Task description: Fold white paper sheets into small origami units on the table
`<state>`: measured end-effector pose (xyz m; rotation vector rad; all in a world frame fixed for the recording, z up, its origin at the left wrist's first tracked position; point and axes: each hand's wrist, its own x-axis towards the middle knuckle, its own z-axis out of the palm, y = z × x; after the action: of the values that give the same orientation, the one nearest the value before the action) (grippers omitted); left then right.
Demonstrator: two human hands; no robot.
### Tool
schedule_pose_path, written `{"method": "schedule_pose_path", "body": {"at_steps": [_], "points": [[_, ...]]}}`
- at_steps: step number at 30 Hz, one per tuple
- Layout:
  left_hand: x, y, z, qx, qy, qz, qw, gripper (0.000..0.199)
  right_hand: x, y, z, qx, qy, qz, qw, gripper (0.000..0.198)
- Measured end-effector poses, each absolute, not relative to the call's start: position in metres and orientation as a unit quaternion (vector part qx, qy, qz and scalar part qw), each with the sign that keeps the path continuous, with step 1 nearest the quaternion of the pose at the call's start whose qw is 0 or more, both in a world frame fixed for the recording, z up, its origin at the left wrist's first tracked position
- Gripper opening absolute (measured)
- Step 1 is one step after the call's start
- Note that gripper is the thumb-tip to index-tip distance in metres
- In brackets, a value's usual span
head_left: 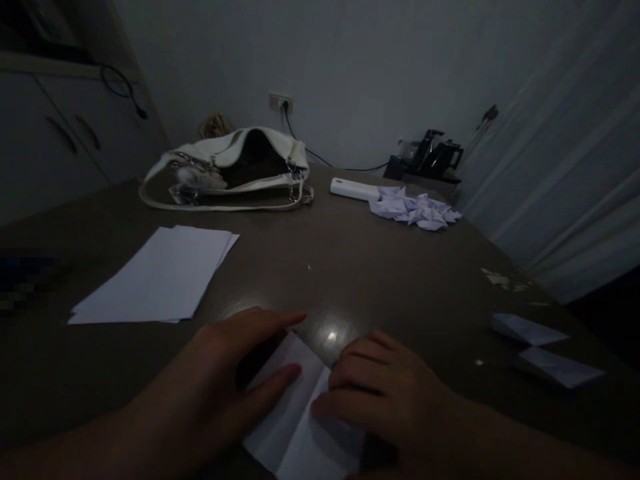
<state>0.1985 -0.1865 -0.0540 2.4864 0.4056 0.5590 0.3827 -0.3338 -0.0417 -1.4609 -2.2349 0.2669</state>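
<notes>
A: What is being handled?

B: A white sheet of paper is pressed flat on the dark table, at the near edge, just in front of the person. A crease is seen running along it.

A: How are the hands placed?

B: The left hand is laid on the left part of the sheet, fingers spread apart and flat, the forefinger stretched toward the far right. The right hand is set on the right part, fingers curled together with the tips pushed down on the paper. Nothing is gripped by either; the sheet is only held down.

A: And what is found around it?

B: A stack of plain sheets is lying to the left, well apart. Two folded paper pieces are placed near the right edge. Farther off, a heap of small folded papers is seen on the far right, touching a flat white case. A white handbag is lying open on the far left side. A dark kettle is seen beyond the far end, by the wall.
</notes>
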Motion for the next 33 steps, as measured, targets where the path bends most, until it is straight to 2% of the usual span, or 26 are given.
{"method": "schedule_pose_path", "body": {"at_steps": [3,7,12,17,22,28,33], "points": [[0.1987,-0.1875,-0.0533,0.912,0.182,0.203,0.306,0.036,0.3825,-0.3349,-0.0469,-0.552,-0.809,0.03,0.202,0.044],[0.1978,-0.189,-0.0575,0.907,0.195,0.223,0.3,0.04,0.3832,-0.3354,-0.0462,-0.559,-0.807,0.028,0.188,0.045],[0.1981,-0.189,-0.06,0.915,0.204,0.232,0.259,0.03,0.382,-0.3361,-0.0441,-0.551,-0.815,0.017,0.18,0.048],[0.1994,-0.1884,-0.0567,0.906,0.206,0.253,0.271,0.031,0.3821,-0.3353,-0.042,-0.564,-0.806,0.038,0.176,0.047],[0.2014,-0.1898,-0.0511,0.906,0.146,0.227,0.326,0.019,0.3851,-0.3348,-0.0454,-0.573,-0.792,0.044,0.207,0.046],[0.1991,-0.1934,-0.0548,0.937,0.049,0.247,0.243,0.027,0.3866,-0.3355,-0.0501,-0.562,-0.789,0.009,0.248,0.05],[0.1961,-0.1928,-0.0545,0.95,0.009,0.221,0.221,0.034,0.388,-0.3339,-0.0487,-0.574,-0.772,0.017,0.273,0.057]]}}
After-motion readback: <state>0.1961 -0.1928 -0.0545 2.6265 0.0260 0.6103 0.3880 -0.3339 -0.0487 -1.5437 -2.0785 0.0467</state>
